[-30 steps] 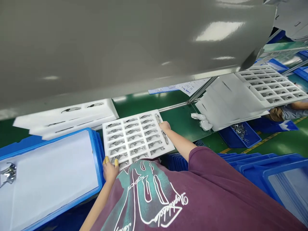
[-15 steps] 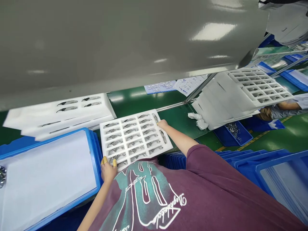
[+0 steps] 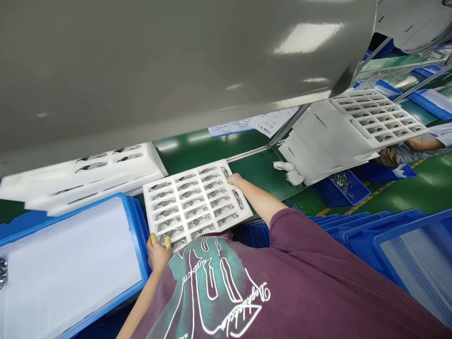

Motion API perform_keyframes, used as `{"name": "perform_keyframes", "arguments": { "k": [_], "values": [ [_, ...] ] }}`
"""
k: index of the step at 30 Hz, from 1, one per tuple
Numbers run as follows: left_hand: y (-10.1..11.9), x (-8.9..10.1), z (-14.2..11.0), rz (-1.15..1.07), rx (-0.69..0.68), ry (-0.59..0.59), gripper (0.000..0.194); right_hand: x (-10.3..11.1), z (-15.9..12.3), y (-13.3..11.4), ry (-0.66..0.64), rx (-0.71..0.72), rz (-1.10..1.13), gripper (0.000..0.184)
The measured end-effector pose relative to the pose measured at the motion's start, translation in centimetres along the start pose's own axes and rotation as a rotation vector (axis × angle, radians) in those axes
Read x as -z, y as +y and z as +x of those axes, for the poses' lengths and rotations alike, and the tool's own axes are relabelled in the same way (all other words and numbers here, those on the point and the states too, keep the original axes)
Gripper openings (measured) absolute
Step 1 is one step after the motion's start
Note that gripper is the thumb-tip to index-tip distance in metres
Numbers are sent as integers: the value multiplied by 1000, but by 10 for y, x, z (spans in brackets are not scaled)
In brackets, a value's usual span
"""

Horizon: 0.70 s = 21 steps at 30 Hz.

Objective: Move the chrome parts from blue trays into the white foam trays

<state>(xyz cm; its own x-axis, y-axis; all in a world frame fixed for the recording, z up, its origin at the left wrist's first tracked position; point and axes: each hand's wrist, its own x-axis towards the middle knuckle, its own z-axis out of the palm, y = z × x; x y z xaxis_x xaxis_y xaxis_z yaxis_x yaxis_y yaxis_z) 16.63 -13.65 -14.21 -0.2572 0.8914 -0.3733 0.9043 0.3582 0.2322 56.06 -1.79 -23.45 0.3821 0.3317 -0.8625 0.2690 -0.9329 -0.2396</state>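
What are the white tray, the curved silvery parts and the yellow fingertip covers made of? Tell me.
The white cut-out tray looks like foam: matte, with soft-edged pockets. The curved silvery parts look polished or chrome-plated, given their mirror-like glints; the base material can't be told. The yellow fingertip covers on the left hand seem thin rubber, fitted snugly.

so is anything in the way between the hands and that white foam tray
Nothing visible stands in the way. The left hand grips the near corner of the white foam tray, and the right hand is on its right-hand edge, so both hands are already touching it.
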Motion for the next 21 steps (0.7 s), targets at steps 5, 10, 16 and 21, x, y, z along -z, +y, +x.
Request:
{"name": "perform_keyframes", "arguments": {
  "k": [5,10,16,21],
  "values": [
    [-1,-2,-1,-8,10,2,69,-4,0,8,20,19,49,19],
    [4,1,-3,17,40,3,69,-5,2,5,24,-9,56,14],
    [5,2,-3,36,35,-1,68,-3,1,5,12,2,38,10],
    [6,0,-3,59,35,8,68,-5,-5,11,39,38,-26,13]
  ]
}}
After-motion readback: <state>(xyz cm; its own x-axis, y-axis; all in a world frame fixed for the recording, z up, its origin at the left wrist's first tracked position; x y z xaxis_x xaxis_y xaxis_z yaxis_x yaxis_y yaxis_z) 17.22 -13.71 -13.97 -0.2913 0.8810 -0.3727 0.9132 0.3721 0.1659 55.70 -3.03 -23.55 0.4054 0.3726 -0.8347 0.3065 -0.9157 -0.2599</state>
